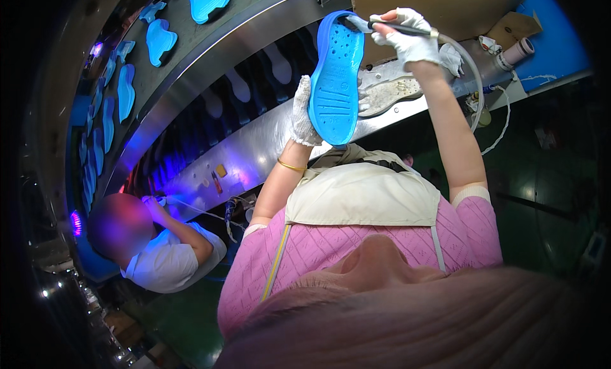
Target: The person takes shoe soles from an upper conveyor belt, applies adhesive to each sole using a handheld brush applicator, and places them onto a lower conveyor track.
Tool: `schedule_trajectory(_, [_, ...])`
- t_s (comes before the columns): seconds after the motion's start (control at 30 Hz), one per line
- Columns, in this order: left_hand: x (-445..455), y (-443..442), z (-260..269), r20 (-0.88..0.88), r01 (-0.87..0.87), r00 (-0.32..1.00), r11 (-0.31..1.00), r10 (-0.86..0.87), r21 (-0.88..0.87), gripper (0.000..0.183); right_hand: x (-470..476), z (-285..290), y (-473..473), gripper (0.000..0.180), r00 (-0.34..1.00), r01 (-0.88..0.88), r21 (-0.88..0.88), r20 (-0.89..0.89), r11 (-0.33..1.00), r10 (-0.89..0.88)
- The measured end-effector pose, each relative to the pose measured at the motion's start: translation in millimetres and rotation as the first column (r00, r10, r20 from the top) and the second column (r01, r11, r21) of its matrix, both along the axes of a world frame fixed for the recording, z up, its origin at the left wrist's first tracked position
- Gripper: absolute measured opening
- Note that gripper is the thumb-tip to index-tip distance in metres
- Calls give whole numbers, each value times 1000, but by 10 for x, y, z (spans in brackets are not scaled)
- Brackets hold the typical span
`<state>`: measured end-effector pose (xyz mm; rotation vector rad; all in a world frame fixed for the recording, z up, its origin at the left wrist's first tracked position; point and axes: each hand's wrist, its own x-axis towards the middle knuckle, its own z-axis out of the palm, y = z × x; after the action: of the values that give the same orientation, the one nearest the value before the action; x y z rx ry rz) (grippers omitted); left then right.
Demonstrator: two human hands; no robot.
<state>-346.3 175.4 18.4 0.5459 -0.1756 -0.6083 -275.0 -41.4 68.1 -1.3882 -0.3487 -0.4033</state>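
A blue shoe outsole (pixel 336 82) is held up by my left hand (pixel 304 113), which wears a white knit glove and grips its left edge near the heel. Gloved too, with bare fingertips showing, my right hand (pixel 405 37) holds a black-handled brush (pixel 403 29) fed by a pale hose. The brush's bristles touch the inside of the sole near the toe, where small round holes show. Wet-looking shine lies along the inner rim. Behind the blue sole, a greyish-white sole (pixel 389 96) lies on the metal bench; fingertips of my left hand show between them.
A curved conveyor (pixel 181 30) carries several blue shoe parts at the left. Dark soles hang or stand in a rack (pixel 238 85) behind the metal ledge (pixel 267 125). A co-worker (pixel 167 254) is at the lower left. A cardboard box (pixel 420 6) and a pink roll (pixel 518 51) are at the right.
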Motion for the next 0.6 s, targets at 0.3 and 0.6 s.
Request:
schedule_trajectory(0.3, [192, 219, -161, 15, -213, 977, 967, 213, 141, 63, -749, -317, 282, 18, 943, -332, -188, -93, 924, 320])
schedule_trajectory(0.6, [210, 202, -56, 15, -174, 985, 980, 174, 95, 57, -355, 98, 72, 19, 825, 160, -620, 511, 768, 241])
